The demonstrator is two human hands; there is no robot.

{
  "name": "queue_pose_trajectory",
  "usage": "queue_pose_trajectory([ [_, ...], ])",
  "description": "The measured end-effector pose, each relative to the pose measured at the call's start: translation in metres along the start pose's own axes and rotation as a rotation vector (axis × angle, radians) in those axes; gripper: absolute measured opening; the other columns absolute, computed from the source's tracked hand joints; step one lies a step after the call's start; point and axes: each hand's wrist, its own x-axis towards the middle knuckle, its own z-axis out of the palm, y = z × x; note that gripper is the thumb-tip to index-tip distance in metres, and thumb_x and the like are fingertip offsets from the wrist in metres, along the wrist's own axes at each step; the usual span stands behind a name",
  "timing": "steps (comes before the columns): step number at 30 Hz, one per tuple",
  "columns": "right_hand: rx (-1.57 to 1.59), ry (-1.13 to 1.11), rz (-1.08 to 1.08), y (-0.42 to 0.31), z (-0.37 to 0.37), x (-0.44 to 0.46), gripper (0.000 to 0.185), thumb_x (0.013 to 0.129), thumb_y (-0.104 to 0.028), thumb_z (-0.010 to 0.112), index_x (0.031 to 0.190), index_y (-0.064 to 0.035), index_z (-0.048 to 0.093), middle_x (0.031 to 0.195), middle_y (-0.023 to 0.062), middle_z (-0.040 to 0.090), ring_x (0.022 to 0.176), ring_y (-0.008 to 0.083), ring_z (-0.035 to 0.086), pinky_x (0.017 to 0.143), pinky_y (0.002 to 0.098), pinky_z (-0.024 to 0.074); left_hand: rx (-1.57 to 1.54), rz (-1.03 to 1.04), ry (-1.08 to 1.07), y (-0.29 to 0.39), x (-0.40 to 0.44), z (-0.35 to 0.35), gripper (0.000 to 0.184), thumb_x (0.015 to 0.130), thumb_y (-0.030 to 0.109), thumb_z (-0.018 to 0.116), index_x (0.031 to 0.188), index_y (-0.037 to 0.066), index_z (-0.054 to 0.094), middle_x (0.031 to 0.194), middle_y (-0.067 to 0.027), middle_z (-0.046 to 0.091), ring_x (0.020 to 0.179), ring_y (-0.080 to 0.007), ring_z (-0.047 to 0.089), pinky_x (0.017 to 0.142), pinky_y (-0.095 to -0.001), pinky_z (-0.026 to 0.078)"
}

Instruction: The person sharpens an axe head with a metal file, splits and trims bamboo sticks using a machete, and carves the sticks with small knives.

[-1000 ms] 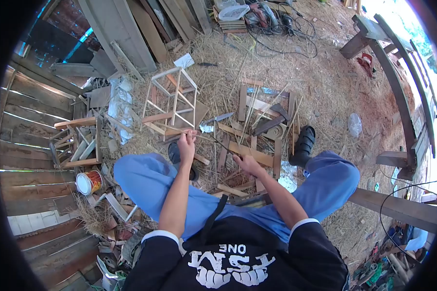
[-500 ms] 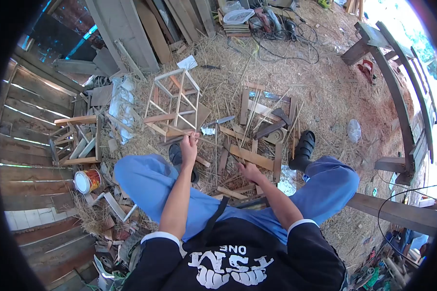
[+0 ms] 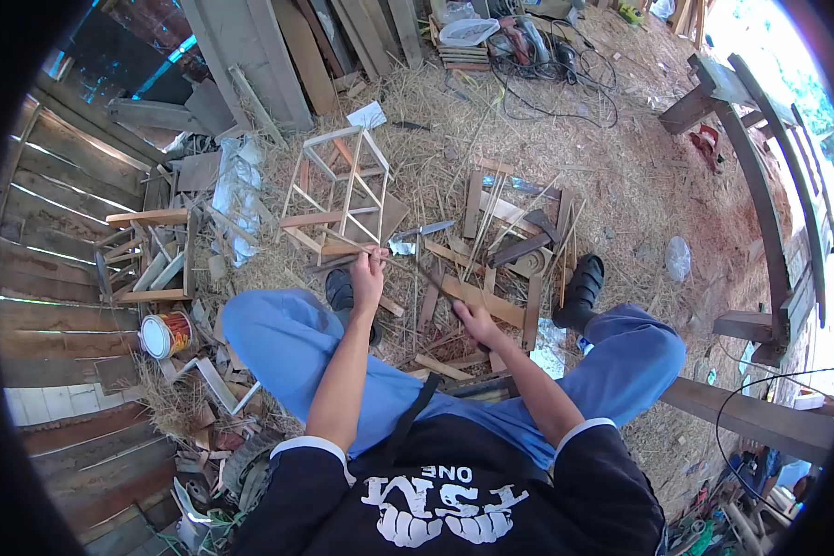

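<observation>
My left hand [image 3: 371, 266] is closed in a pinch on a thin wooden stick [image 3: 396, 263], held above the littered floor between my knees. My right hand [image 3: 475, 324] is wrapped around the handle of a knife, its dark narrow blade [image 3: 435, 282] pointing up and left toward the stick. Just beyond my left hand stands a small frame of pale wooden slats [image 3: 350, 185]. A second knife [image 3: 424, 229] with a grey blade lies on the ground near that frame.
Before my right hand are a low wooden frame [image 3: 498, 303], thin sticks and a dark hatchet-like tool [image 3: 528, 243]. A paint can [image 3: 166, 335] and a small wooden stool [image 3: 148, 255] are left. A curved wooden structure [image 3: 762, 185] stands right. Corded power tools [image 3: 549, 46] lie behind.
The knife in my right hand now shows its blade raised toward the stick. My left hand has shifted slightly up and right. The whole view has moved a little.
</observation>
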Motion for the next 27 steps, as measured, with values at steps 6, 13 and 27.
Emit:
queue_pose_trajectory([
  [6, -0.379, 0.051, -0.085, 0.012, 0.017, 0.022, 0.064, 0.099, -0.058, 0.042, 0.103, -0.0011, 0.071, 0.074, 0.0251, 0.067, 0.076, 0.0429, 0.069, 0.077, 0.0474, 0.0536, -0.038, -0.011, 0.054, -0.014, -0.002, -0.005, 0.027, 0.106, 0.021, 0.047, 0.108, -0.004, 0.058, 0.103, -0.0152, 0.07, 0.098, -0.0229, 0.069, 0.085, -0.0386, 0.059],
  [13, -0.311, 0.147, -0.096, -0.019, -0.003, 0.007, 0.065, 0.098, -0.057, 0.046, 0.087, 0.003, 0.068, 0.077, 0.0283, 0.066, 0.076, 0.0449, 0.067, 0.069, 0.0512, 0.051, -0.072, 0.011, 0.042, -0.004, -0.006, -0.004, 0.025, 0.106, 0.02, 0.047, 0.107, -0.003, 0.057, 0.101, -0.0148, 0.07, 0.097, -0.0229, 0.07, 0.085, -0.0378, 0.059],
  [27, -0.467, 0.297, -0.16, -0.017, 0.023, -0.007, 0.056, 0.099, -0.052, 0.047, 0.1, 0.0007, 0.068, 0.086, 0.0317, 0.067, 0.089, 0.0491, 0.065, 0.079, 0.0562, 0.0515, -0.033, -0.011, 0.131, -0.025, 0.007, 0.001, 0.027, 0.105, 0.019, 0.049, 0.108, -0.005, 0.06, 0.101, -0.0155, 0.071, 0.097, -0.0222, 0.071, 0.08, -0.0339, 0.06],
])
